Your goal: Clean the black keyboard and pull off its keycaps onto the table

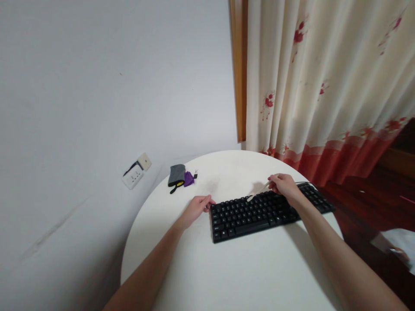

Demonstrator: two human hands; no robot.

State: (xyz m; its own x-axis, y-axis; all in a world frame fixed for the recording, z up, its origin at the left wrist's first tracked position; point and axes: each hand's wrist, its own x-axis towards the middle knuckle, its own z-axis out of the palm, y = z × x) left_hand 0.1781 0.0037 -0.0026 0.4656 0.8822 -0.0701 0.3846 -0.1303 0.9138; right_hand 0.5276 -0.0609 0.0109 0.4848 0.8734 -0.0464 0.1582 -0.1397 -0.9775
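A black keyboard (pixel 246 216) lies flat on the round white table (pixel 227 268). At its upper left corner, my left hand (pixel 198 208) rests with fingers curled and pinching the edge. Over the right half of the keys, my right hand (pixel 284 186) is closed round the handle of a slim white brush (pixel 259 191). The brush slants down to the left, and its head meets the top row of keys. It looks like a toothbrush, but its bristles are too small to make out.
Toward the table's back left lie a folded grey cloth (pixel 177 175), a purple cloth or pouch (pixel 188 179) and a small black clip-like item (pixel 195 176). A power strip (pixel 132 176) is on the left wall. Floral curtains (pixel 311 86) hang behind; a white bag (pixel 400 244) sits at right.
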